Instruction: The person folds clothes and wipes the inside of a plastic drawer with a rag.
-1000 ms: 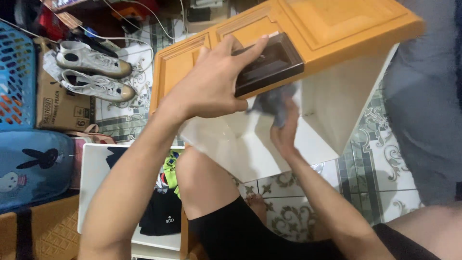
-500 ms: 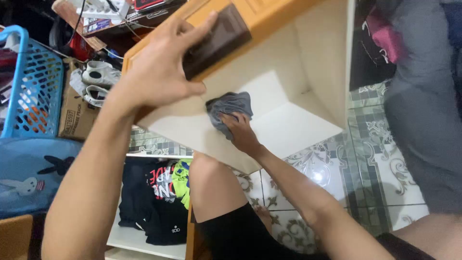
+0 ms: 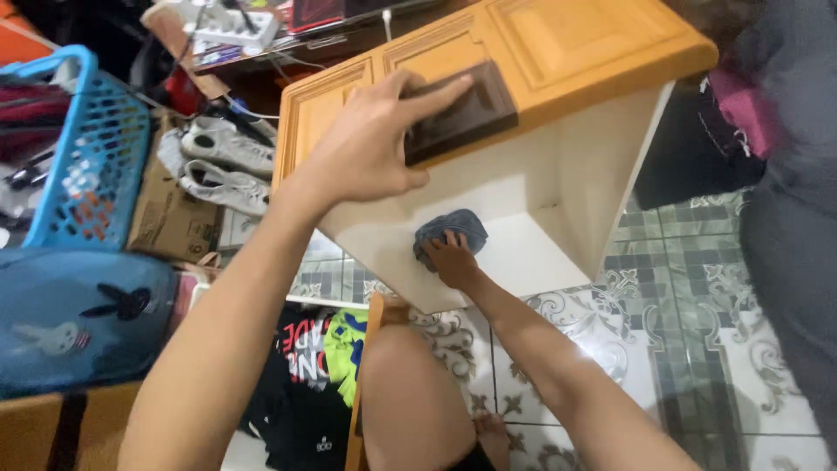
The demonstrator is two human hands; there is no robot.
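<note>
Head view. The left hand [image 3: 370,153] rests on the front edge of the wooden drawer [image 3: 523,61], an orange-brown unit tipped on its side. The fingers lie extended and nearly flat, the fingertips spread across the dark recessed handle [image 3: 453,109]; the thumb wraps under the edge. The hand steadies the drawer without a closed fist.

The right hand [image 3: 453,260] is inside the drawer's white interior [image 3: 532,192]. Its fingers curl down onto a grey cloth [image 3: 449,229] and press it against the inner white panel near the lower front corner. The cloth is bunched and sits partly under the fingertips.

The drawer stands on a patterned tile floor [image 3: 689,288]. The person's bare knee [image 3: 410,384] is directly below the drawer.

To the left, a pair of white shoes [image 3: 222,161] lies on a cardboard box [image 3: 170,222]. A blue plastic basket [image 3: 83,148] stands further left. A blue bag with a rabbit figure [image 3: 78,318] lies below the basket. Folded dark and green clothes [image 3: 314,358] lie in an open white compartment beside the knee.
</note>
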